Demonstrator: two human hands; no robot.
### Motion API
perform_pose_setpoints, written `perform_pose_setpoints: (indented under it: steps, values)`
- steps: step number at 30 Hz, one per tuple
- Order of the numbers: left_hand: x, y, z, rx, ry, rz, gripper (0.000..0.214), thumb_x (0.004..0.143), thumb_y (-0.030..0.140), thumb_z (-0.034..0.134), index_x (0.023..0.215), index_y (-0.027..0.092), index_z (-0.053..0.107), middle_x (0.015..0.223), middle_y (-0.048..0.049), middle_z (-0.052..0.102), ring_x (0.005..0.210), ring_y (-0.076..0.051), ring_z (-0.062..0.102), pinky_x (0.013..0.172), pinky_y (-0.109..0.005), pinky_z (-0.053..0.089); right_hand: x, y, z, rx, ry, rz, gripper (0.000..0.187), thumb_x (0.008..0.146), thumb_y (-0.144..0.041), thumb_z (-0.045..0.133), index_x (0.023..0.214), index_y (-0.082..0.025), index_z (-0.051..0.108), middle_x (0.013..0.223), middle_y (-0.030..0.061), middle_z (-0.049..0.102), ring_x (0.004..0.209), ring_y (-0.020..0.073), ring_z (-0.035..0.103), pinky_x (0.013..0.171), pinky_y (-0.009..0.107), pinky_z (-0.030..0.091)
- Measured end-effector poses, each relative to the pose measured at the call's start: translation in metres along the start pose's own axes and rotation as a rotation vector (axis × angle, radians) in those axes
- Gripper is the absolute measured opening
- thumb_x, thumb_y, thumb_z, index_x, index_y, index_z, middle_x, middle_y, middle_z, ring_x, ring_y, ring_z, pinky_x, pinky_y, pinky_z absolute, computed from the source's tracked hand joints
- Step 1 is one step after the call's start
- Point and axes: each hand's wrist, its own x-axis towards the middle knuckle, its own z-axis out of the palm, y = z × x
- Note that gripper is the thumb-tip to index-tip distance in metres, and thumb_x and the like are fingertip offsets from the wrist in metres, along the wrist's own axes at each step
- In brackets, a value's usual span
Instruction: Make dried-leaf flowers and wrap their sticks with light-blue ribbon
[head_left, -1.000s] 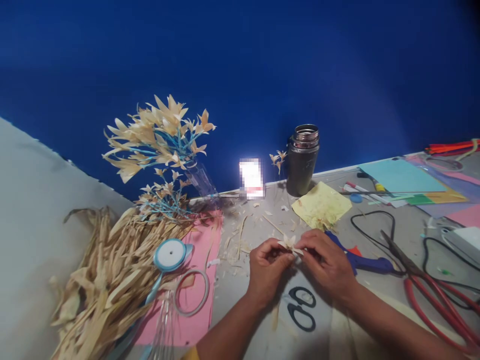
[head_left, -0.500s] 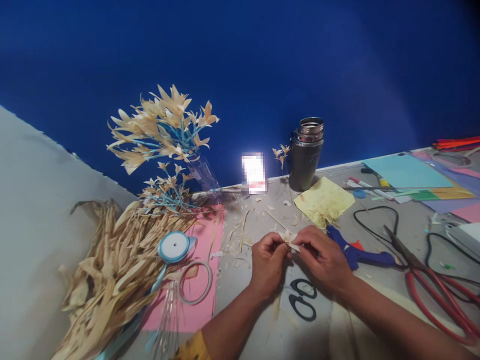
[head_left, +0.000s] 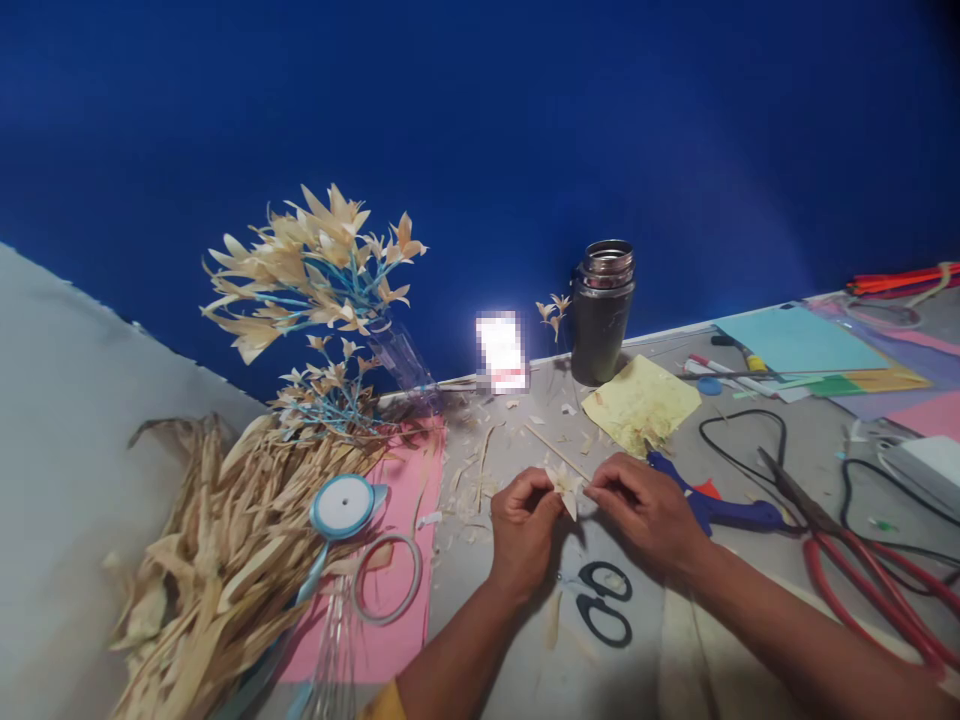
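A small pale flower of dried husk (head_left: 564,487), its pointed petals spread, sits between the thumb and fingers of my left hand (head_left: 523,530). Just right of it, my right hand (head_left: 651,510) has its thumb and fingertips pinched together by the petals; whether anything is between them is too small to tell. Black-handled scissors (head_left: 604,605) lie on the table below my hands, blades mostly hidden. Beyond my right hand are a blue glue gun (head_left: 720,510) and a yellow paper (head_left: 637,400) with crumbs on it.
At left lie a heap of dried husks (head_left: 217,560), pink paper (head_left: 405,600) and a tape roll (head_left: 386,580). Husk flowers (head_left: 315,260) lean in a clear bottle (head_left: 405,355). A dark flask (head_left: 604,320) stands by the wall. Large red-handled scissors (head_left: 825,540) and cables lie right.
My right fingers have drawn slightly away from the flower, and its open petals now show in my left hand. The whole view has shifted a little.
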Motion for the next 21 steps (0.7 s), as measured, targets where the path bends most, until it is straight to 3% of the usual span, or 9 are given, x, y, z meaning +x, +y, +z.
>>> perform_pose_setpoints:
  steps: [8,13,21]
  values:
    - [-0.0022,0.0009,0.0030,0.002,-0.012,0.018,0.011,0.074,0.019,0.065,0.064,0.018,0.063,0.059,0.0024,0.056,0.060,-0.012,0.051,0.060,-0.024,0.042,0.0007,0.0031,0.0031,0.017,-0.086,-0.089,0.012,0.095,-0.025,0.057,0.085,-0.021,0.062,0.075,0.0013,0.064,0.068,0.0162,0.059,0.064,0.028,0.043]
    - [-0.0022,-0.0005,0.0061,-0.020,-0.004,-0.029,0.007,0.076,0.021,0.062,0.069,0.018,0.061,0.060,0.0016,0.062,0.059,-0.012,0.058,0.062,-0.025,0.046,0.0006,0.0010,0.0008,0.011,-0.066,-0.109,0.014,0.095,-0.024,0.057,0.082,-0.021,0.063,0.073,0.0010,0.065,0.066,0.0158,0.059,0.062,0.028,0.042]
    - [-0.0068,-0.0027,0.0055,0.101,0.022,0.159,0.006,0.075,0.016,0.062,0.072,0.020,0.067,0.069,0.0009,0.063,0.067,-0.014,0.057,0.066,-0.025,0.045,-0.0003,-0.0033,-0.0032,0.050,-0.051,-0.098,0.010,0.089,-0.019,0.059,0.081,-0.021,0.064,0.071,-0.0004,0.064,0.063,0.0147,0.057,0.061,0.027,0.041]
